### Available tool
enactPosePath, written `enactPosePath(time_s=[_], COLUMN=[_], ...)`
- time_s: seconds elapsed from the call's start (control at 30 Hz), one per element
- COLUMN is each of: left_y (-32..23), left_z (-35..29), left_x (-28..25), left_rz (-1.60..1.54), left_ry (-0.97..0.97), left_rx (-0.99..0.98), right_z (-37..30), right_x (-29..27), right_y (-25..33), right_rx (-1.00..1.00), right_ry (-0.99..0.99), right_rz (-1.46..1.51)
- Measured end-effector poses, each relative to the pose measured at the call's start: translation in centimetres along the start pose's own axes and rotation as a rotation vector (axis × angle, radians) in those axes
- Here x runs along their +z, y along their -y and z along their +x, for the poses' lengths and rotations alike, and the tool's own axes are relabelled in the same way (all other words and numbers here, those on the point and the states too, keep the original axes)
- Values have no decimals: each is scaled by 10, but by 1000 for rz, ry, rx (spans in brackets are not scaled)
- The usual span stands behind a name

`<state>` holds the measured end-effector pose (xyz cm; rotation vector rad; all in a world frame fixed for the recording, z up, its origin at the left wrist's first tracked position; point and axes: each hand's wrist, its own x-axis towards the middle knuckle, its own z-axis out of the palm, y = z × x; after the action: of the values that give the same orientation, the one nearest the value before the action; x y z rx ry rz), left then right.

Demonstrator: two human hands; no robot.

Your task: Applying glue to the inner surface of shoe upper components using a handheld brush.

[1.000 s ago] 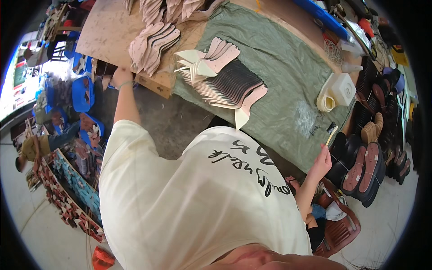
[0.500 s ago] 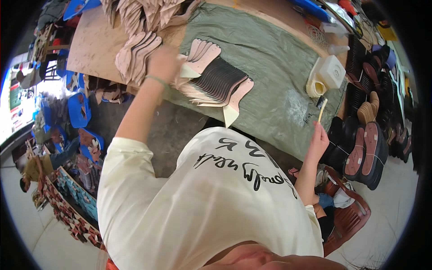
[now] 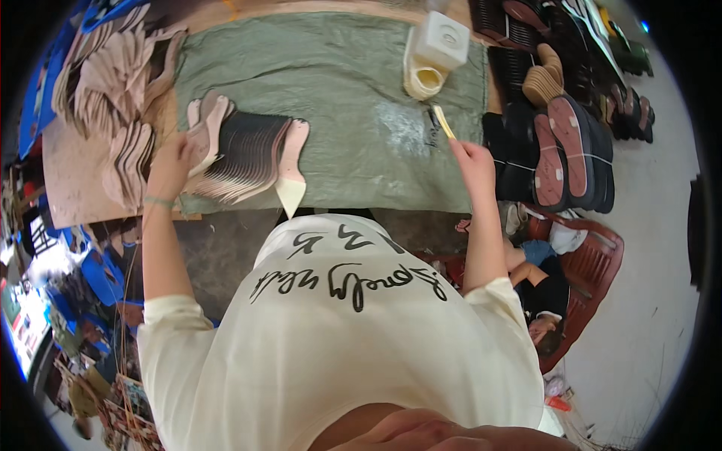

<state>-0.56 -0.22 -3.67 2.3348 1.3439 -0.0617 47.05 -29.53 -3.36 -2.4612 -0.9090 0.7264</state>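
My left hand (image 3: pixel 171 162) rests on the left end of a fanned row of flat shoe insoles (image 3: pixel 244 154), pink and dark, laid on a grey-green cloth (image 3: pixel 353 90) over the table. One pale insole (image 3: pixel 290 197) hangs over the near edge. My right hand (image 3: pixel 474 161) holds a small brush (image 3: pixel 442 122) with a pale handle, its tip above a whitish glue smear (image 3: pixel 402 128) on the cloth. A white glue container (image 3: pixel 432 52) stands beyond the brush.
More pink insoles (image 3: pixel 105 98) lie piled on a wooden board at the left. Stacked shoes and soles (image 3: pixel 556 143) crowd the right edge. A seated person (image 3: pixel 541 301) in a red-brown chair is below right. Blue clutter (image 3: pixel 83 278) fills the floor at left.
My left hand came in from the far left board onto the fanned insoles. My right hand rose from the table's right edge, brush now over the cloth. The view shifted.
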Motion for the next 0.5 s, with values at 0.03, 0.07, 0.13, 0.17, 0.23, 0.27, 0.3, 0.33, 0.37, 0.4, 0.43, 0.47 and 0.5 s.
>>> enactPosePath(time_s=[0.03, 0.07, 0.13, 0.17, 0.23, 0.27, 0.3, 0.33, 0.37, 0.4, 0.43, 0.47, 0.5], left_y=[-21, -48, -82, -94, -108, -119, -135, -138, -143, -150, -155, -161, -165], left_z=[-5, -13, -22, -28, -36, -39, -42, -45, -47, -48, -49, -50, -50], left_x=[-5, -13, -18, -19, -4, 0, 1, 13, 20, 26, 32, 38, 42], left_rz=[-408, -811, -890, -966, -965, -967, -1000, -1025, -1051, -1077, -1075, -1067, -1058], left_ry=[21, 42, 70, 78, 75, 71, 131, 161, 210, 260, 259, 287, 315], left_rx=[-159, -327, -343, -375, -416, -454, -443, -421, -383, -343, -346, -328, -310], right_z=[12, 25, 56, 71, 94, 103, 112, 121, 126, 130, 132, 133, 134], right_x=[-3, -6, -6, -4, -3, -2, 0, 3, 4, 5, 5, 5, 1], right_y=[4, 8, 3, 4, 13, 19, 23, 28, 33, 38, 44, 50, 56], right_rx=[17, 29, 57, 64, 79, 95, 94, 90, 89, 89, 80, 72, 72], right_ry=[22, 50, 74, 112, 140, 164, 162, 170, 177, 179, 192, 204, 206], right_rz=[-56, -109, -202, -292, -320, -350, -351, -411, -475, -474, -523, -572, -571])
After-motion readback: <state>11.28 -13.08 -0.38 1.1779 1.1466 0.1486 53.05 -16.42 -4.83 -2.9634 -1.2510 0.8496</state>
